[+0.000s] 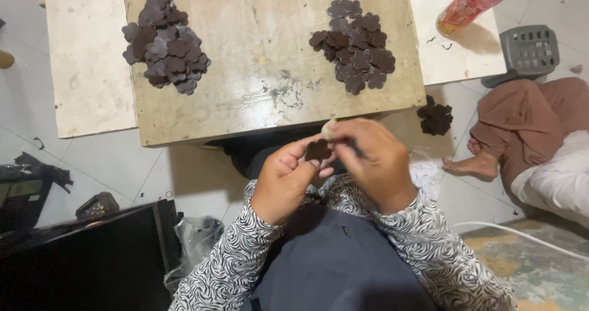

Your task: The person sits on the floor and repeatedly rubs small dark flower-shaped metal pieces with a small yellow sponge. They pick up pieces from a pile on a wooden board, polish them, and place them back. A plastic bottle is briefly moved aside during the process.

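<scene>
My left hand (285,182) pinches a small dark brown flower-shaped cutout (318,149) between thumb and fingers, just below the near edge of a low wooden board (264,72). My right hand (374,161) is closed beside it, its fingertips on a small pale object (329,129) right above the cutout. On the board lie two heaps of the same dark cutouts, one pile at the left (164,41) and one pile at the right (356,44). Both sleeves carry a black and white zebra pattern.
A few more cutouts (435,118) lie on the floor right of the board. Another person's leg and bare foot (472,164) rest at the right. A red bottle (469,4), a grey plastic stool (529,50), a white board (86,59) and a black case (92,256) surround me.
</scene>
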